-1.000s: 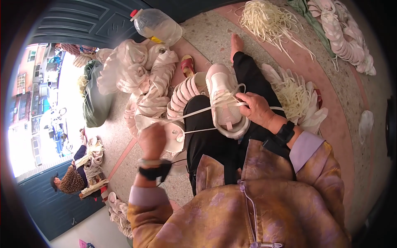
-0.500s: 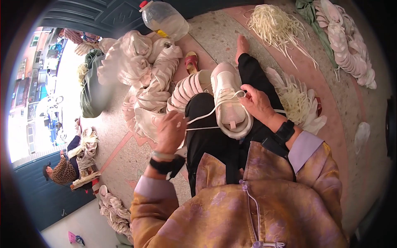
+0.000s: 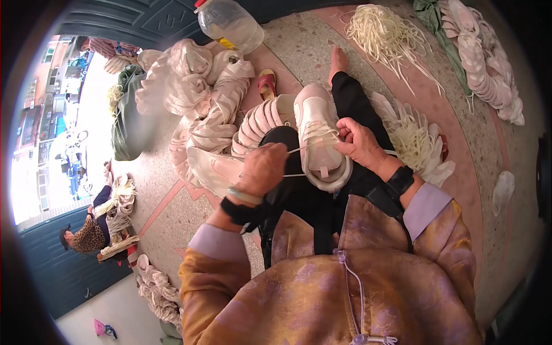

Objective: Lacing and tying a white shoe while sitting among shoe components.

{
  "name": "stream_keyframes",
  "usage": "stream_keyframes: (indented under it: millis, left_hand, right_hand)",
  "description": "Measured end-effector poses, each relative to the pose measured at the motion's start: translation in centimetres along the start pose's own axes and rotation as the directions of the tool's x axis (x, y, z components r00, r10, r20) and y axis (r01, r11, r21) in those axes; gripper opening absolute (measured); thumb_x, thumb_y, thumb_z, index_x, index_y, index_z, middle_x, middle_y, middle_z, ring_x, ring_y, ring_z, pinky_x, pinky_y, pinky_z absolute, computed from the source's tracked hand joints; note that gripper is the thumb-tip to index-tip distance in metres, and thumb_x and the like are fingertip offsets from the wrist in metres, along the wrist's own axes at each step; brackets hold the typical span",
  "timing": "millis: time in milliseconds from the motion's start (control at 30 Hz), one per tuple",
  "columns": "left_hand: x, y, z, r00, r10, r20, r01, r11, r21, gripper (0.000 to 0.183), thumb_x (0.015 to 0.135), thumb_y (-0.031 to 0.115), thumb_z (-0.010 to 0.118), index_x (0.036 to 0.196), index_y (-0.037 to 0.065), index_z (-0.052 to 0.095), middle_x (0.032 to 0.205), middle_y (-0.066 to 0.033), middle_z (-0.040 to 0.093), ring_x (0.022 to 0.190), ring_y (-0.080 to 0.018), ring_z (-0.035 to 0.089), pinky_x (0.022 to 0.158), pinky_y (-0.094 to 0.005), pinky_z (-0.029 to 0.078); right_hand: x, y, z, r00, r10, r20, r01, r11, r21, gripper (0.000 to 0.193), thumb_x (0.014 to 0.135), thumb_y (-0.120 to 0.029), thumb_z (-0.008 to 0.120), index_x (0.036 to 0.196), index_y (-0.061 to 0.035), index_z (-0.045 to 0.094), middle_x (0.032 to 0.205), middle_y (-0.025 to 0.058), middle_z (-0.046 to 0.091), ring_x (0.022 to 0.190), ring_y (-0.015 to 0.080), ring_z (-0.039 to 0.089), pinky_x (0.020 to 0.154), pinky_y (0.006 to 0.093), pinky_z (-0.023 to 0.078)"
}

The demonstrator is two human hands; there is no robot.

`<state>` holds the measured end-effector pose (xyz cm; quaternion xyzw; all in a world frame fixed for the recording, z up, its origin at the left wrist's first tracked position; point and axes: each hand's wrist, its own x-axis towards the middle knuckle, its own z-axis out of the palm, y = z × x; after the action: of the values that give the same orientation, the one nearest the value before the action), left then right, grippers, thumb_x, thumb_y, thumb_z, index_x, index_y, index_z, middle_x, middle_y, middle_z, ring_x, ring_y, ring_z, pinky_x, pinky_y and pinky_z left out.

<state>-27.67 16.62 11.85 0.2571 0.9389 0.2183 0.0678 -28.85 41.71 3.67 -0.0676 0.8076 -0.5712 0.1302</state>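
Observation:
A pale pink and white sneaker (image 3: pixel 314 106) rests on my lap between my black-trousered legs, its toe pointing away and its heel opening toward me. A white shoelace (image 3: pixel 296 150) crosses its tongue in several rows. My left hand (image 3: pixel 262 171) is closed on a lace end left of the shoe, and the lace runs taut from it to the eyelets. At the shoe's right edge my right hand (image 3: pixel 362 142) pinches the lace between thumb and fingers. A second stretch of lace passes beneath my left hand, its end hidden.
Stacked pale shoe uppers (image 3: pixel 221 109) lie on the floor at left. A pile of loose laces (image 3: pixel 385 34) sits far right, another laces bundle (image 3: pixel 413 141) nearer. A clear jug (image 3: pixel 230 26) and a red sandal (image 3: pixel 266 86) are ahead. Another person (image 3: pixel 89 236) sits far left.
My left hand has come right, closer to the shoe, and the lace has straightened. The small loop beside my right hand no longer shows; that hand has barely moved.

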Motion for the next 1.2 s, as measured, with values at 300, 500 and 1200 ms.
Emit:
stream_keyframes:
  millis: [300,500,1200]
  left_hand:
    - [-1.7,1.9,-2.7,0.998,-0.062,-0.007,0.062,0.997,0.04,0.004,0.081,0.011,0.052,0.081,0.008,0.049,0.065,-0.0117,0.055,0.064,-0.0339,0.057,0.06,-0.0434,0.042]
    - [0.2,5.2,-5.1,0.955,0.291,-0.05,-0.264,0.918,0.295,0.011,0.071,0.006,0.055,0.079,0.01,0.049,0.064,-0.0042,0.046,0.06,-0.0243,0.053,0.062,-0.0365,0.041]
    - [1.5,2.2,0.4,0.986,0.078,-0.147,-0.083,0.996,-0.027,0.007,0.079,0.01,0.06,0.084,0.005,0.058,0.07,-0.0101,0.055,0.065,-0.0297,0.056,0.058,-0.0383,0.043]
  right_hand:
    - [0.2,-1.2,-0.2,0.986,-0.141,-0.088,0.136,0.989,-0.062,0.04,0.068,-0.022,0.065,0.101,-0.0036,0.053,0.082,0.009,0.057,0.07,0.0214,0.056,0.066,0.032,0.047]
    - [2.7,-5.9,1.7,0.785,-0.619,-0.004,0.616,0.781,-0.102,0.023,0.085,-0.024,0.056,0.087,-0.0017,0.059,0.064,0.0061,0.057,0.058,0.0185,0.055,0.06,0.0319,0.046]
    - [2.0,-13.1,-20.0,0.955,-0.195,-0.223,0.296,0.663,0.688,0.031,0.093,-0.017,0.046,0.117,0.002,0.048,0.065,-0.0054,0.034,0.052,0.0008,0.031,0.052,0.0162,0.028]
